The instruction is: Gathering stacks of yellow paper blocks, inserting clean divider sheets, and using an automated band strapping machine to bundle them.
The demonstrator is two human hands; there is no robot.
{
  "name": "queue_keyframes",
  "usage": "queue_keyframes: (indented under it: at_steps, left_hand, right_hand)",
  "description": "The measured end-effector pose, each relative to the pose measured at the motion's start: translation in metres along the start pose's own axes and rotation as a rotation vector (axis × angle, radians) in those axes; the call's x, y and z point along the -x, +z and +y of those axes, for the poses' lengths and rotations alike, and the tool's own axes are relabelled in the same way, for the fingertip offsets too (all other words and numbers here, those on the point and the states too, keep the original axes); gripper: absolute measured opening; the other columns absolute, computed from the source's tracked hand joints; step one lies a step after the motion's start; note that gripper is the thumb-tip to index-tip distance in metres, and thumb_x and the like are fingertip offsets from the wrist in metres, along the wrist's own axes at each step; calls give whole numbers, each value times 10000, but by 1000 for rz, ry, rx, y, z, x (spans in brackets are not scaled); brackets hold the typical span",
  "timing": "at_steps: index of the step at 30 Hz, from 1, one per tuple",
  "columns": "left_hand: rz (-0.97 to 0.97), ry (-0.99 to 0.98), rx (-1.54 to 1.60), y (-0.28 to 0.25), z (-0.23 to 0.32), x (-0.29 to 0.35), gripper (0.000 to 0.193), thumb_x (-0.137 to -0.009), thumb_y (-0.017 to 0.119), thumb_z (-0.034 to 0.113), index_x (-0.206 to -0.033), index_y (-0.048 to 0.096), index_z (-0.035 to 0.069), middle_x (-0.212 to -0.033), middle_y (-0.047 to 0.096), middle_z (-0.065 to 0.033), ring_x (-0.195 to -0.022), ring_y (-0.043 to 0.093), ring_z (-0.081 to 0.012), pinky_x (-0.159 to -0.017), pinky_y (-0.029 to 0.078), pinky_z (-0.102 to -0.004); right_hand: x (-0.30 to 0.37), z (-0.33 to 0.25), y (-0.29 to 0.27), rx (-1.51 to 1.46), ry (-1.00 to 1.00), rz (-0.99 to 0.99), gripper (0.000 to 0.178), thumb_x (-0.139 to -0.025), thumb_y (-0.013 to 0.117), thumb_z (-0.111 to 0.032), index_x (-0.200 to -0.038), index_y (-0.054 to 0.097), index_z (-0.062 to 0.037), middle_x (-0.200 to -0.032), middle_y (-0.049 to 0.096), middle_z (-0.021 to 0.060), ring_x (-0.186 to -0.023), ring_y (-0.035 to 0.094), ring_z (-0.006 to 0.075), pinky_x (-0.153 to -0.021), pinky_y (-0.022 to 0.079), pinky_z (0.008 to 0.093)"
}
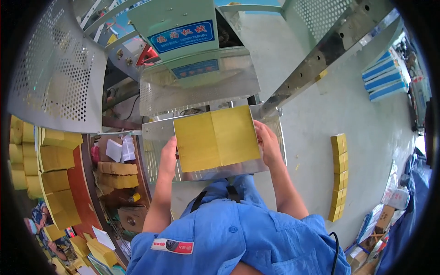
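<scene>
Between my two hands is a stack of yellow paper sheets (220, 137) with a crease running down its middle; how thick it is cannot be seen from above. My left hand (168, 156) grips its left edge, thumb along the side and the other fingers mostly hidden. On the opposite edge, my right hand (269, 143) is closed around the side with fingers partly underneath. The stack is over the metal table (158, 132) of a machine, just in front of its shiny steel cover (197, 85).
Perforated guard panels (59, 78) and a slanting steel bar (316, 59) flank the machine. At left, a reddish-brown table (85, 192) bears stacks of yellow paper (57, 176). A row of yellow bundles (339, 178) lies on the floor at right, with blue-and-white packs (385, 75) farther off.
</scene>
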State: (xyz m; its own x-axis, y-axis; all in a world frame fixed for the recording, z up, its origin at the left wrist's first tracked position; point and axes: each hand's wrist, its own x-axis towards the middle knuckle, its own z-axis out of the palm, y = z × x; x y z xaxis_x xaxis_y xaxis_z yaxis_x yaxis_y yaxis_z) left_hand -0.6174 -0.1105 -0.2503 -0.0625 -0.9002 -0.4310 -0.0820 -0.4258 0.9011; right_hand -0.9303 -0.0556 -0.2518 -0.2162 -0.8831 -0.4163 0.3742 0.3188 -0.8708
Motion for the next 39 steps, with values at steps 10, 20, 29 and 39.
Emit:
queue_keyframes:
  at_steps: [10, 20, 29, 39]
  left_hand:
    - [131, 120, 68, 19, -13, 5, 448, -1028, 450, 367, -1150, 628, -25, -1084, 662, -90, -957, 617, -159, -853, 484, -297]
    - [80, 106, 221, 8, -28, -1, 514, -1035, 396, 441, -1184, 610, -2, -1071, 655, -82, -975, 635, -172, -840, 508, -304]
    - [-15, -19, 698, 38, -42, -6, 418, -1042, 412, 403, -1352, 472, 129, -1266, 544, -41, -1177, 515, -171, -1003, 421, -326]
    - [-140, 182, 659, 75, -11, -69, 448, -1012, 466, 366, -1331, 481, 52, -1257, 550, -57, -1169, 517, -173, -1002, 413, -322]
  right_hand:
    - [-9, 12, -8, -111, -71, -75, 337, -975, 554, -168, -1247, 601, 25, -1138, 654, 61, -1037, 590, 112, -900, 460, 250]
    - [-3, 12, -4, 2, -60, -79, 359, -984, 556, -187, -1281, 575, 15, -1163, 641, 61, -1054, 580, 110, -920, 451, 245]
    - [-4, 34, 10, -159, -237, -181, 539, -1024, 438, -327, -1463, 356, -25, -1396, 478, 98, -1265, 468, 191, -1052, 381, 329]
    - [-52, 8, -4, -220, -302, -160, 609, -998, 453, -354, -1491, 322, -20, -1508, 366, 103, -1396, 333, 230, -1138, 270, 358]
